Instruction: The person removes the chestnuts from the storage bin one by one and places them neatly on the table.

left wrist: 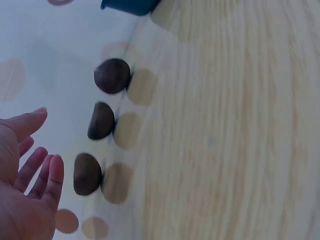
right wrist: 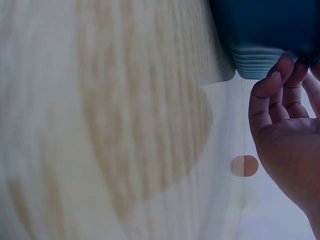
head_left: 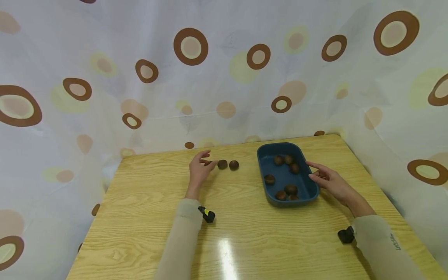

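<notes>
My left hand [head_left: 200, 169] is at the far part of the table with its fingers apart and nothing held in them. Two dark brown chestnuts [head_left: 222, 164] show just right of its fingertips in the head view. The left wrist view has three chestnuts [left wrist: 112, 76] in a row, the nearest chestnut [left wrist: 87, 174] close beside the fingers. On the right stands a blue plastic bin [head_left: 286, 203] with several chestnuts [head_left: 291, 189] inside. My right hand [head_left: 330, 181] touches the bin's right side, fingertips at its outer wall and rim.
The wooden table [head_left: 252, 233] ends at a patterned curtain [head_left: 224, 85] along the back. More curtain hangs on both sides. A black wrist camera [head_left: 207, 214] sits on the left sleeve, another black camera [head_left: 346, 235] on the right.
</notes>
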The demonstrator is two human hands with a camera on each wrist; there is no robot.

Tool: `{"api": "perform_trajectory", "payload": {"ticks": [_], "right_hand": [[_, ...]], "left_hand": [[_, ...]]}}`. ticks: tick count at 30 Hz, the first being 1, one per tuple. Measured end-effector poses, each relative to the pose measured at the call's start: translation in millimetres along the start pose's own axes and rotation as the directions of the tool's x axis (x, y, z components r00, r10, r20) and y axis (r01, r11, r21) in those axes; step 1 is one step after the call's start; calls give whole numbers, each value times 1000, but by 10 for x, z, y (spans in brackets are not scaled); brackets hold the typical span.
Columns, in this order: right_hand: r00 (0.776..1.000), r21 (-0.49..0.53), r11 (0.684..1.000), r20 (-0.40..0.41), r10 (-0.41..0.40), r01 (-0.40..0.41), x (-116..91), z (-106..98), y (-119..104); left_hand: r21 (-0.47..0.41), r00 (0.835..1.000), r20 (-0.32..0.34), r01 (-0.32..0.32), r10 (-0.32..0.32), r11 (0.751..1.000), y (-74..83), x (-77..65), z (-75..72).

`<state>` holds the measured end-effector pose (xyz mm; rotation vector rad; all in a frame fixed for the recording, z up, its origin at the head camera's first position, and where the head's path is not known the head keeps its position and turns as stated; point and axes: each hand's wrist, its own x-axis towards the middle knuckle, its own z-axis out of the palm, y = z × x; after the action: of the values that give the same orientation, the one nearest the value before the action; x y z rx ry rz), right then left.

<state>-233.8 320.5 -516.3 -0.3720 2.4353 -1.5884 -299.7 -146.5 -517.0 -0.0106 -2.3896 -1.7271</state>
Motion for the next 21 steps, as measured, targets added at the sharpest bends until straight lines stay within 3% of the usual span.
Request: {"api": "perform_trajectory", "payload": {"ticks": [4, 9, 14, 21], "right_hand": [[1000, -3, 1000, -2, -12, 12, 3, -8, -11], [1000, -9, 1000, 3, 3, -3, 18, -18, -21], [1000, -9, 1000, 12, 14, -14, 41, 1, -3], [1000, -9, 1000, 19, -6, 6, 62, 49, -27]], "left_hand": [[-34, 998, 42, -45, 47, 998, 98, 18, 144], [-85, 985, 143, -84, 96, 993, 257, -17, 390], [-128, 953, 271, -101, 133, 987, 390, -122, 668], [-182, 902, 400, -96, 163, 979, 602, -218, 1078]]}}
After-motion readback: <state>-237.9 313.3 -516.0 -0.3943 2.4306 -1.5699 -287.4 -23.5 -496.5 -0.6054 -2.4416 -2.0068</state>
